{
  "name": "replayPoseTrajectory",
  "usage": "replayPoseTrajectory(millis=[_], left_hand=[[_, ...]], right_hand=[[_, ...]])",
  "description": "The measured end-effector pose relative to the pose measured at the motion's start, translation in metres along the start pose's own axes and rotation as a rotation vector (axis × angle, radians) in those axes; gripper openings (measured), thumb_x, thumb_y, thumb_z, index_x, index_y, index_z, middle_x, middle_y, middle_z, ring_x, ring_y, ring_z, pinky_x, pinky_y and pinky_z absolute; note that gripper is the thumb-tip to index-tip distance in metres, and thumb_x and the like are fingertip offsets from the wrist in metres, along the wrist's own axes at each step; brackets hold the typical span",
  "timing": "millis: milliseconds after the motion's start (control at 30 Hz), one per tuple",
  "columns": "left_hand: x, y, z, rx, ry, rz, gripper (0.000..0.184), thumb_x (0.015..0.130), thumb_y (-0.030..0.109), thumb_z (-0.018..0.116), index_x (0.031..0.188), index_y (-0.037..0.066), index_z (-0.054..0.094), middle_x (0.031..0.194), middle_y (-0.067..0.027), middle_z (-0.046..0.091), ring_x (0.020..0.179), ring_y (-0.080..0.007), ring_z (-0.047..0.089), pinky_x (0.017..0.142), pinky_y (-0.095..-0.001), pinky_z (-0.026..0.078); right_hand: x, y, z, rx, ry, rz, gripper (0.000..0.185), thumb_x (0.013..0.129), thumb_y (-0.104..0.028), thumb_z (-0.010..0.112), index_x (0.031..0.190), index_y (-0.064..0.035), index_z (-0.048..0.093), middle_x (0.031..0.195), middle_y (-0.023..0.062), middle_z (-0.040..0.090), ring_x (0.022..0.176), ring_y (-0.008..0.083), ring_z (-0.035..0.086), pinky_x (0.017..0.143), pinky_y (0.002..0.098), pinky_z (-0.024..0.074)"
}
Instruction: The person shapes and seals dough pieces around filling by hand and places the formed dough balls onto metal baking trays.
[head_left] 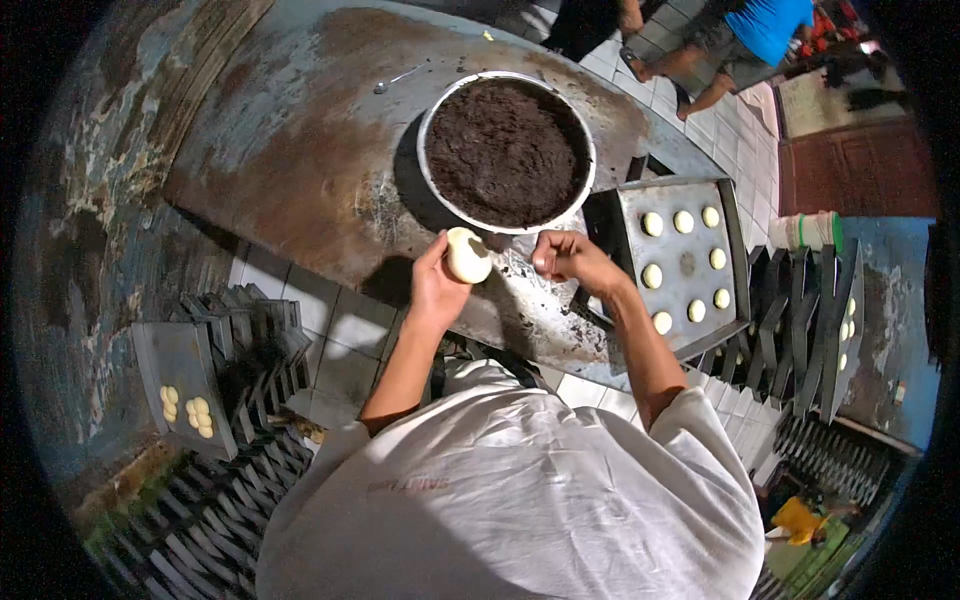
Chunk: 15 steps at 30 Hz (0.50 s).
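We see the left hand (pixel 436 292) clamped on a dough piece (pixel 469 256), just before the near rim of the bowl (pixel 508 230). The right hand (pixel 580 263) is curled opposite; we cannot tell whether its fingers hold anything. Dark filling (pixel 508 150) occupies the bowl; rightward, a tray (pixel 688 265) bears dough balls (pixel 683 221).

Runs into the bowl (pixel 503 229) at twelve o'clock, seen from between the left hand (pixel 437 287) and right hand (pixel 578 262), and into the baking tray (pixel 685 286) at three. Finds a small gap there, narrowed at nine by a dough ball (pixel 468 255). Has broad room over the tabletop (pixel 290 150) toward ten, past a spoon (pixel 381 88) at eleven; stops against the shirt (pixel 500 480) at six.
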<state>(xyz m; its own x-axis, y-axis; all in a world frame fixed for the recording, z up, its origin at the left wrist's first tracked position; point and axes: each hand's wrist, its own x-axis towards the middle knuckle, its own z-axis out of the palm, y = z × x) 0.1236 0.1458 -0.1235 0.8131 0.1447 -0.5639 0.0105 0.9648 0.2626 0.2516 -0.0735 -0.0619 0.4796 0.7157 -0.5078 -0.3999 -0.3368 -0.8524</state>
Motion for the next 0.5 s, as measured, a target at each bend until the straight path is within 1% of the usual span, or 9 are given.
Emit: replayPoseTrajectory(millis=[33, 67, 133, 167, 267, 333, 367, 400, 500], left_hand=[[0.0, -0.014, 0.012, -0.011, -0.062, -0.035, 0.031, 0.102, 0.027, 0.058, 0.121, 0.003, 0.06, 0.118, -0.0099, 0.066, 0.114, -0.025, 0.062, 0.104, -0.0429, 0.049], [-0.002, -0.028, 0.023, -0.021, -0.126, -0.075, 0.03, 0.102, 0.027, 0.058, 0.121, 0.004, 0.06, 0.119, -0.0096, 0.065, 0.113, -0.0246, 0.062, 0.104, -0.0427, 0.049], [-0.01, -0.057, 0.043, -0.043, -0.148, -0.18, 0.03, 0.105, 0.028, 0.053, 0.121, 0.003, 0.06, 0.119, -0.0106, 0.065, 0.112, -0.0249, 0.062, 0.104, -0.0427, 0.049], [-0.008, -0.073, 0.043, -0.054, -0.186, -0.186, 0.031, 0.105, 0.028, 0.053, 0.121, 0.003, 0.06, 0.119, -0.011, 0.065, 0.113, -0.025, 0.062, 0.104, -0.0432, 0.048], [-0.008, -0.112, 0.038, -0.039, -0.245, -0.242, 0.033, 0.106, 0.03, 0.051, 0.123, 0.003, 0.06, 0.122, -0.0121, 0.065, 0.115, -0.0264, 0.062, 0.105, -0.0462, 0.048], [-0.024, -0.128, 0.048, -0.009, -0.146, -0.296, 0.035, 0.106, 0.032, 0.051, 0.124, 0.004, 0.06, 0.122, -0.0124, 0.065, 0.116, -0.0281, 0.061, 0.106, -0.0484, 0.047], [-0.031, -0.136, 0.053, 0.012, -0.202, -0.283, 0.038, 0.106, 0.036, 0.051, 0.124, 0.004, 0.06, 0.123, -0.0127, 0.064, 0.116, -0.0292, 0.061, 0.105, -0.0491, 0.047], [-0.035, -0.146, 0.055, 0.026, -0.206, -0.288, 0.038, 0.106, 0.036, 0.051, 0.124, 0.004, 0.06, 0.123, -0.0127, 0.064, 0.116, -0.0292, 0.061, 0.105, -0.0491, 0.047], [-0.05, -0.173, 0.067, 0.075, -0.334, -0.295, 0.047, 0.102, 0.046, 0.055, 0.126, 0.005, 0.059, 0.124, -0.0124, 0.064, 0.118, -0.0289, 0.06, 0.106, -0.048, 0.045]], right_hand=[[-0.011, 0.011, 0.006, 0.052, 0.031, -0.055, 0.009, 0.089, -0.008, 0.073, 0.087, -0.0102, 0.064, 0.077, -0.0058, 0.06, 0.072, 0.0046, 0.051, 0.067, 0.0219, 0.0402], [-0.02, 0.024, 0.012, 0.092, 0.103, -0.105, 0.011, 0.084, -0.005, 0.074, 0.091, -0.0073, 0.065, 0.088, -0.0024, 0.063, 0.083, 0.0086, 0.056, 0.076, 0.0274, 0.0463], [-0.027, 0.072, 0.015, 0.127, 0.243, -0.271, 0.014, 0.088, 0.0, 0.074, 0.087, -0.0078, 0.062, 0.086, -0.005, 0.062, 0.081, 0.0057, 0.054, 0.076, 0.0243, 0.0448], [-0.034, 0.097, 0.014, 0.164, 0.327, -0.244, 0.015, 0.087, 0.003, 0.074, 0.089, -0.0067, 0.062, 0.088, -0.0039, 0.063, 0.085, 0.0063, 0.055, 0.078, 0.0248, 0.0456], [-0.091, 0.148, 0.012, 0.051, 0.513, -0.127, 0.014, 0.088, -0.001, 0.075, 0.087, -0.0056, 0.062, 0.09, -0.0028, 0.064, 0.084, 0.0076, 0.055, 0.078, 0.0238, 0.0451], [-0.127, 0.215, 0.01, 0.233, 0.559, -0.129, 0.012, 0.088, -0.01, 0.077, 0.09, -0.0043, 0.066, 0.086, -0.0008, 0.063, 0.082, 0.0104, 0.056, 0.077, 0.0275, 0.047], [-0.146, 0.25, 0.007, 0.154, 0.664, -0.107, 0.01, 0.09, -0.01, 0.076, 0.094, -0.0041, 0.068, 0.086, -0.0006, 0.063, 0.081, 0.0118, 0.058, 0.076, 0.0284, 0.0493], [-0.162, 0.272, 0.007, 0.286, 0.721, -0.207, 0.01, 0.092, -0.012, 0.074, 0.095, -0.0048, 0.068, 0.089, -0.0012, 0.064, 0.082, 0.011, 0.059, 0.076, 0.0299, 0.0503], [-0.189, 0.319, -0.016, 0.339, 0.742, -0.153, 0.016, 0.095, -0.018, 0.07, 0.1, -0.0032, 0.068, 0.093, 0.0052, 0.069, 0.085, 0.0179, 0.065, 0.077, 0.0348, 0.0517]])
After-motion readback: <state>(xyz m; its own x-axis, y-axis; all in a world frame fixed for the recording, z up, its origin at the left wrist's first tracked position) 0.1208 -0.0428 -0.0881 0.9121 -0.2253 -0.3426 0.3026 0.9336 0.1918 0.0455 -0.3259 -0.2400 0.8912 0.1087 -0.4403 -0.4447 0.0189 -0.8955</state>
